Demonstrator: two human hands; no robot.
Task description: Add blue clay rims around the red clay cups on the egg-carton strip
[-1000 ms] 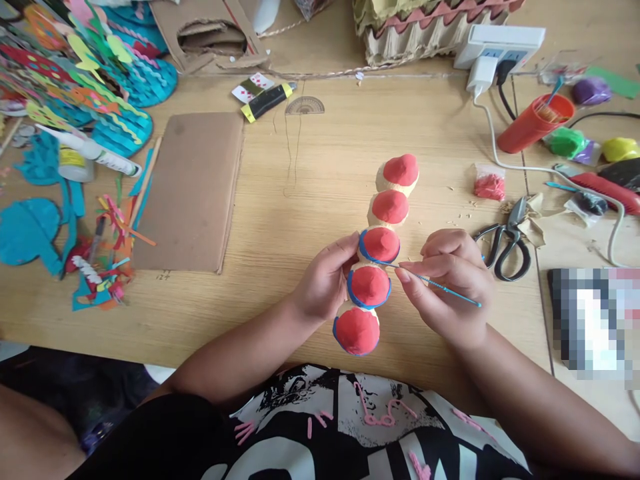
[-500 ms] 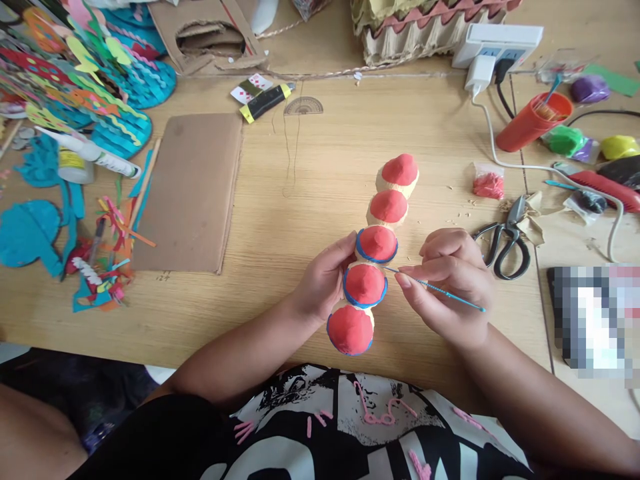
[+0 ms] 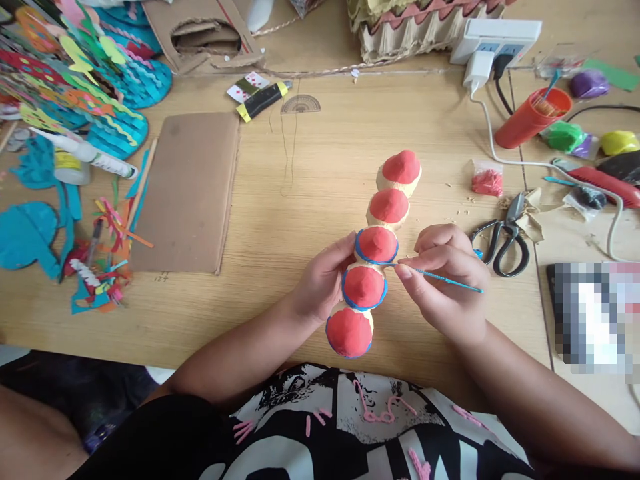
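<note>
"While left hand [image 3: 320, 280] grips the strip [image 3: 377, 241] over the bench [image 3: 270, 240], what's changed?"

"Tool [image 3: 450, 280], pinched in right hand [image 3: 447, 299]: now flatter, tip at the middle blue rim [image 3: 367, 259]; work seems centred there."

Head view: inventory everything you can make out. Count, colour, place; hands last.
Domed strip: 1, red, pale and blue, centre
Tool: 1, blue, tip at strip
Cardboard: 1, brown, left of strip
Glue tube: 1, black and yellow, back
Protractor: 1, see-through, beside tube
Scissors: 1, black handles, right
Bag: 1, red contents, behind scissors
Cup: 1, red, back right
Clay: at least 3, purple, green, yellow, right of cup
Socket: 1, white, back right
Egg trays: count unclear, mixed, back
Bottle: 1, white, left
Crafts: several, mainly blue, far left
Scraps: many, mixed, left
Blurred item: 1, right edge
Table: tan, throughout
Shirt: 1, black, white, pink, bottom
Left hand: 1, bare, holding strip
Right hand: 1, bare, holding tool
</note>
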